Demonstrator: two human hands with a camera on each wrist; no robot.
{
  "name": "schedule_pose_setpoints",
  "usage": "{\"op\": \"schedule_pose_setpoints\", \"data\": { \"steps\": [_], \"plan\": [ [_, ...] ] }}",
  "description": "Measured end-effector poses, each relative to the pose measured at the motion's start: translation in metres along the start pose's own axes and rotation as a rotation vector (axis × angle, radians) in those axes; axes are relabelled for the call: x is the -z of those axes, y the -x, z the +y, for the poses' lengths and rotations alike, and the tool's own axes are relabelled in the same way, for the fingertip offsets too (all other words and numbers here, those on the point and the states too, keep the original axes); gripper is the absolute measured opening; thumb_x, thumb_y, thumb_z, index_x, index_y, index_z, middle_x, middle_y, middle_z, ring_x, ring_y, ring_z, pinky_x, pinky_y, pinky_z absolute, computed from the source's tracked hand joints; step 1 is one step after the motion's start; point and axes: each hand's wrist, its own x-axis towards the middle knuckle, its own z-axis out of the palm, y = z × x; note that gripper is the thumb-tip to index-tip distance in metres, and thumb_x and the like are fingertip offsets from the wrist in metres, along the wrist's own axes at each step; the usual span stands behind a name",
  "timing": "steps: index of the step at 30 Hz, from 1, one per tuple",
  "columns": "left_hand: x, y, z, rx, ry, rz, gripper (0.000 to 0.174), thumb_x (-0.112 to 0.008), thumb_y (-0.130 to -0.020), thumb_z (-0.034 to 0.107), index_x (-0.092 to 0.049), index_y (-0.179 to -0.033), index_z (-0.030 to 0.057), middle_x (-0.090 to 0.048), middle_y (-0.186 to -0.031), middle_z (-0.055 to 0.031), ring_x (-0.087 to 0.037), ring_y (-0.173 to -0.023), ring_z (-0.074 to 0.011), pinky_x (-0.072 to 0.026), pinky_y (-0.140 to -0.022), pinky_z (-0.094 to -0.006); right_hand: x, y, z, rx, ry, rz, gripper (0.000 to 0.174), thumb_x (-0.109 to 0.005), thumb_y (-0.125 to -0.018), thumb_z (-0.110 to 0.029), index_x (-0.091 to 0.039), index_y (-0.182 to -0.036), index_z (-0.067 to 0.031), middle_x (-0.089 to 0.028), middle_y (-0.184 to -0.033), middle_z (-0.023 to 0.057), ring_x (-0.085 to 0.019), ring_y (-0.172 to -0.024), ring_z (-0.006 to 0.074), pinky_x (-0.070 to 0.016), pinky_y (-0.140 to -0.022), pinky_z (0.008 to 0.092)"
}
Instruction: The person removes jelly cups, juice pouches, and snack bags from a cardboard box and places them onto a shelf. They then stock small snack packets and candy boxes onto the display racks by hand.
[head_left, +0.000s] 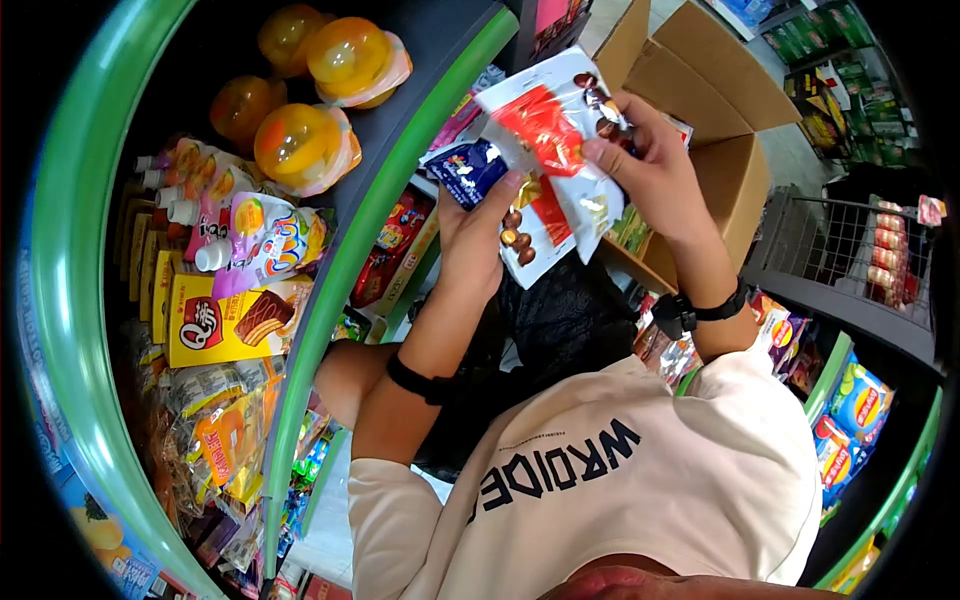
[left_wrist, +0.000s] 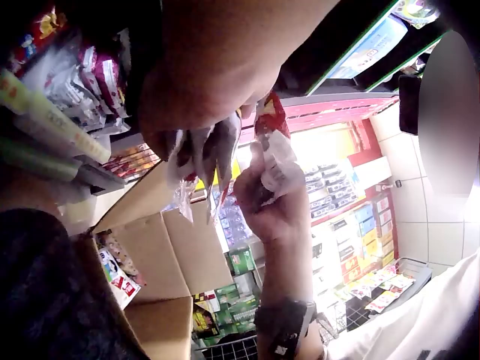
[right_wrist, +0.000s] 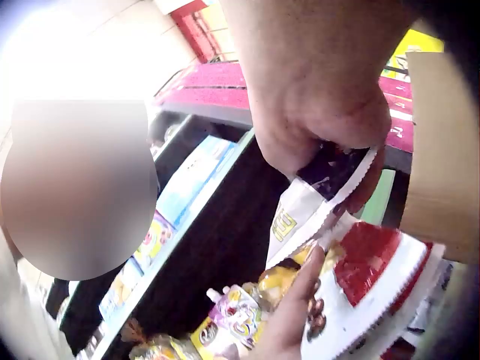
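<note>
My left hand point(head_left: 470, 240) grips a white-and-red snack bag point(head_left: 548, 240) printed with brown chocolate balls, its thumb across the front. A dark blue packet point(head_left: 472, 172) shows beside that thumb. My right hand point(head_left: 655, 165) holds another white-and-red bag point(head_left: 535, 115) by its side edge, tilted and overlapping the first. In the right wrist view, the left hand's bag point(right_wrist: 367, 277) fans out as more than one layer, below the right hand's bag point(right_wrist: 289, 225). Several bag edges point(left_wrist: 206, 157) hang under the left hand in the left wrist view.
An open cardboard box point(head_left: 730, 180) with packets inside stands beyond the right hand. At left, a green-edged shelf point(head_left: 400, 150) carries orange domed cups point(head_left: 300, 150), spouted pouches point(head_left: 265, 240) and a yellow box point(head_left: 215, 320). A wire basket point(head_left: 830, 245) and chip bags point(head_left: 850, 410) are at right.
</note>
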Motion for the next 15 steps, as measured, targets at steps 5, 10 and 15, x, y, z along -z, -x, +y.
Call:
{"op": "schedule_pose_setpoints", "data": {
  "steps": [5,10,15],
  "plan": [
    [0.009,-0.017,-0.020,-0.182,0.103,-0.027,0.032,-0.049,-0.103,0.026,-0.047,-0.128,0.0059,-0.062,-0.108,-0.0088,-0.063,-0.088,-0.0172,-0.0548,-0.077,-0.0324,-0.030,0.012,0.004,0.140,0.396,-0.058,0.059,-0.078,-0.087,-0.023,-0.046,-0.131,0.0014,-0.066,-0.097,0.0119,-0.062,-0.080,0.0140,-0.0519,-0.072,0.0286],
    [0.011,-0.021,-0.018,-0.094,0.117,-0.061,0.059,-0.023,-0.106,0.052,-0.045,-0.139,0.0091,-0.059,-0.130,-0.0100,-0.060,-0.117,-0.0243,-0.0487,-0.100,-0.0406,-0.051,0.016,0.013,0.055,0.619,0.021,0.075,-0.076,-0.082,-0.050,-0.047,-0.128,0.0018,-0.069,-0.091,0.0211,-0.070,-0.081,0.0357,-0.0546,-0.069,0.0425],
    [0.010,-0.020,-0.017,-0.094,0.176,-0.139,0.061,-0.024,-0.105,0.054,-0.045,-0.140,0.0095,-0.058,-0.134,-0.0096,-0.060,-0.118,-0.0245,-0.0481,-0.101,-0.0410,-0.062,0.017,0.017,0.034,0.675,0.086,0.062,-0.067,-0.089,-0.044,-0.050,-0.127,0.0022,-0.070,-0.094,0.0201,-0.070,-0.082,0.0367,-0.0544,-0.073,0.0427]
  ]
}}
